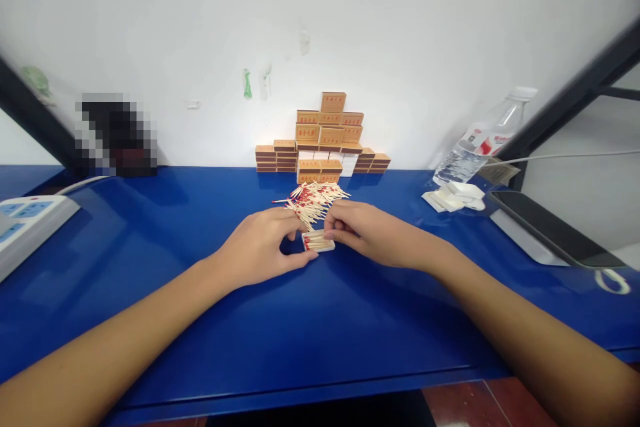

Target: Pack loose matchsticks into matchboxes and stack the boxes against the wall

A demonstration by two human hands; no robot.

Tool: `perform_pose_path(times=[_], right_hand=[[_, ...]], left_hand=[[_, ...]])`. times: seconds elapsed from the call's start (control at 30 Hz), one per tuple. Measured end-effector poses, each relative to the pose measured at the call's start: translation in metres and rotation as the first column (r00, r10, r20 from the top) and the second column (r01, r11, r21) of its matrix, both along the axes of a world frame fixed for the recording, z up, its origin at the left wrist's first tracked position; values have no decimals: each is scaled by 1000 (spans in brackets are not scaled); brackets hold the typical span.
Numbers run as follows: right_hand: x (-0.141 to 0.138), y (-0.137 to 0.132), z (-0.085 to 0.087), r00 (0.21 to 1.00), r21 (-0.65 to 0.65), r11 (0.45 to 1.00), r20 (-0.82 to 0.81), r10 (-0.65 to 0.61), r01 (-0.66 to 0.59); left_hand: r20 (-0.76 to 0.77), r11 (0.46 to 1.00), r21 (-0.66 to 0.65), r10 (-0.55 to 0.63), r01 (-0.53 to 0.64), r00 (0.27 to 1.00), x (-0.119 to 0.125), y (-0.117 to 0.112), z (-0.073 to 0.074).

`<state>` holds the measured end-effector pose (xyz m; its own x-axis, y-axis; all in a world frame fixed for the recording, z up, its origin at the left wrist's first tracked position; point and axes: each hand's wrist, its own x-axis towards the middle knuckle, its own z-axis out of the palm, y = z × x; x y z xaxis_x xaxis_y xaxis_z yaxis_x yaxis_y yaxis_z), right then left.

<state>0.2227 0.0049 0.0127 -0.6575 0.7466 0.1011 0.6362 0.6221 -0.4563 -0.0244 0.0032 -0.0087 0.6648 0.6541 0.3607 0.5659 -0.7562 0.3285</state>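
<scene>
We grip the match tray point(319, 242) on the bench point(150, 247), just before the loose match pile point(316, 200), left hand point(260, 247) fingers clasping its left end, right hand point(365, 230) fingers seemingly pinching its right.

Your left hand point(263, 243) and right hand point(363, 230) meet over a small open matchbox tray point(320, 242) on the blue table point(200, 320), fingers touching its sides and the matches lying in it. Just behind your fingers lies a loose pile of red-tipped matches point(316, 200). Against the white wall stands a stack of matchboxes point(323, 140). To your right lie a plastic water bottle point(480, 143), white trays point(453, 195) and a dark phone point(553, 227); a power strip point(25, 220) sits far left.
</scene>
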Motion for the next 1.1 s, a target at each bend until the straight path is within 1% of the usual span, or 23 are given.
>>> perform_pose_path(times=[0.13, 0.3, 0.4, 0.47, 0.53, 0.67, 0.7, 0.77, 0.87, 0.93, 1.03, 1.1], right_hand=[[-3, -1, -3, 1000, -1, 1000, -25, 5, -5], [-10, -5, -5, 995, 30, 999, -91, 36, -33], [-14, -6, -6, 991, -1, 998, -122, 60, -61], [-14, -5, -8, 990, -8, 998, -123, 66, -67], [-13, -4, -8, 991, 13, 998, -111, 69, -68], [-8, -2, -2, 995, 38, 997, -82, 63, -60], [-5, -1, 0, 996, 51, 998, -86, 39, -34], [0, 5, 2, 991, 100, 992, -110, -70, 81], [9, 17, -2, 949, 160, 938, -118, -291, 308], [11, 25, -9, 914, 144, 903, -92, -395, 404], [9, 33, -20, 880, 83, 876, -48, -473, 476], [7, 35, -23, 879, 48, 878, -16, -476, 476]], left_hand=[[7, 1000, 6, -3, 3, 1000, 0, 0, 0], [8, 1000, 7, -18, 18, 1000, 0, -1, 0], [5, 999, 14, -32, 32, 999, 1, -3, 2], [4, 999, 18, -34, 34, 999, 1, -3, 2], [3, 999, 22, -30, 30, 1000, 2, -3, 3], [-10, 1000, 16, -18, 18, 1000, 1, -3, 2], [-10, 1000, 17, -16, 16, 1000, 0, -3, 2], [1, 999, 26, -22, 22, 1000, 0, -3, 1], [32, 998, 42, -46, 45, 998, 0, -4, 1], [37, 998, 42, -53, 52, 998, 1, -5, 1], [0, 999, 12, -38, 38, 999, 2, -5, 1], [-20, 1000, -7, -25, 25, 999, 2, -5, 1]])
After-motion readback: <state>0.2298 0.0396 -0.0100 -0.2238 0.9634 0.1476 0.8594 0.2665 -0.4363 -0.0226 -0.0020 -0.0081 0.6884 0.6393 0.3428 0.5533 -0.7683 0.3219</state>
